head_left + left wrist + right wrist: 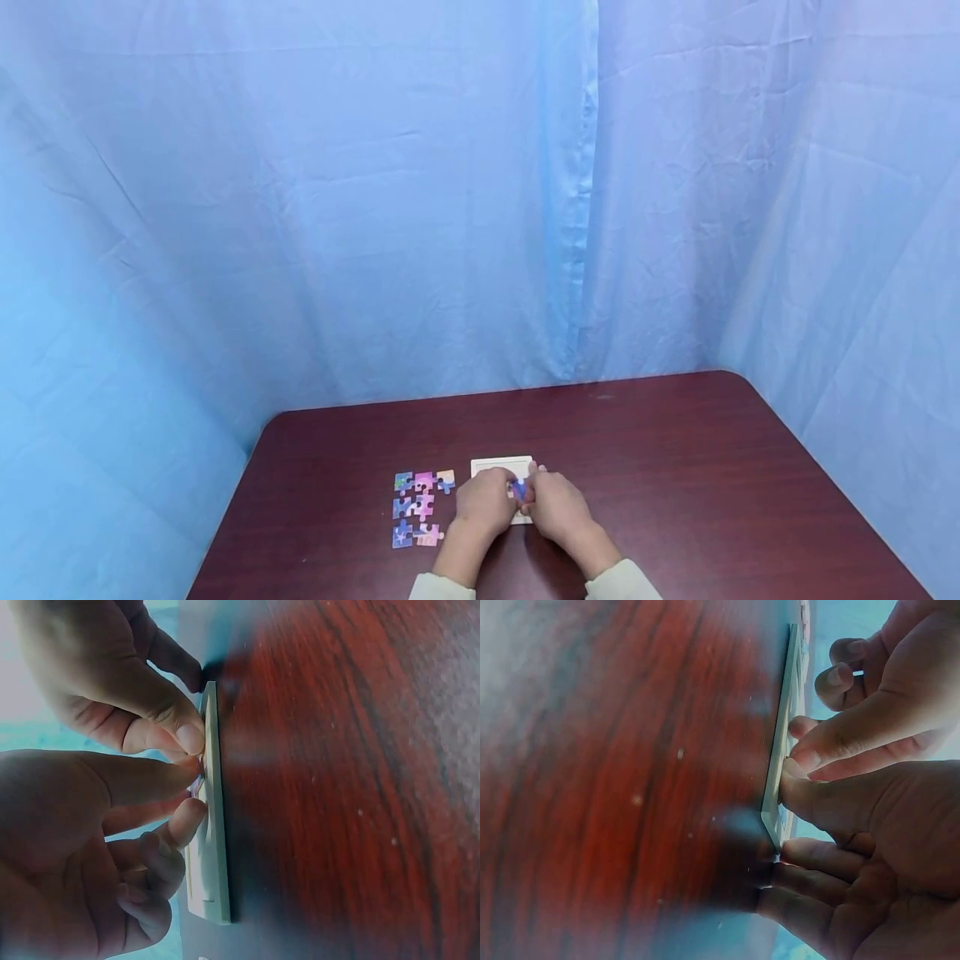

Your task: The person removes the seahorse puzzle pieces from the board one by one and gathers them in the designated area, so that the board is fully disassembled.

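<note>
A small white puzzle tray [501,461] lies flat on the table, partly covered by both hands. My left hand [483,502] and right hand [557,506] meet over it, around a blue and purple puzzle piece [519,490]. In the left wrist view, the thumb and a finger of the left hand [82,847] pinch close to a thin purple edge. The right hand [885,847] has its thumb low over the tray [778,742], beside the left fingertips; its other fingers reach down by the tray's end. Fingers hide most of the piece.
Left of the tray, several loose jigsaw pieces [423,505] in blue, pink and cream lie in rough rows. Everything stands on a dark red wooden table [660,467]. Blue curtains [420,208] hang behind the table and along both sides.
</note>
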Demonstrator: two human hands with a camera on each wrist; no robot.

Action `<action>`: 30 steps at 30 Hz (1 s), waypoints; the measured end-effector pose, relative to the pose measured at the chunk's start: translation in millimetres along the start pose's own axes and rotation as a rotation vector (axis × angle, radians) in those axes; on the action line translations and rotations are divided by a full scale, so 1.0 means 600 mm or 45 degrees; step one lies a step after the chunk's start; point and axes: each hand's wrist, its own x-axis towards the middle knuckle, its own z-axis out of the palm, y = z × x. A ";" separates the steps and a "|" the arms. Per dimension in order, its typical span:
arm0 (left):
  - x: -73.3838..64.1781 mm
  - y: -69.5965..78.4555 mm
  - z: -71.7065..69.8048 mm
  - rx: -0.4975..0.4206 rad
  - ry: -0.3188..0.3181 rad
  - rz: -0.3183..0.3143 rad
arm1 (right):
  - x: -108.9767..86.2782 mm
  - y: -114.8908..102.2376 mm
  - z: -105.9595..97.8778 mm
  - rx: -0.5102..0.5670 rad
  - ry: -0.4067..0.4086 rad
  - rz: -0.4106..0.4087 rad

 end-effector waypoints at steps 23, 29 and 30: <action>0.005 0.000 0.007 -0.051 0.199 -0.031 | -0.004 -0.002 0.003 -0.014 0.041 -0.035; 0.005 -0.007 0.002 -0.107 0.191 -0.034 | -0.004 -0.001 0.005 -0.040 0.049 -0.026; 0.004 -0.007 0.001 -0.115 0.184 -0.035 | -0.004 -0.001 0.005 -0.041 0.047 -0.022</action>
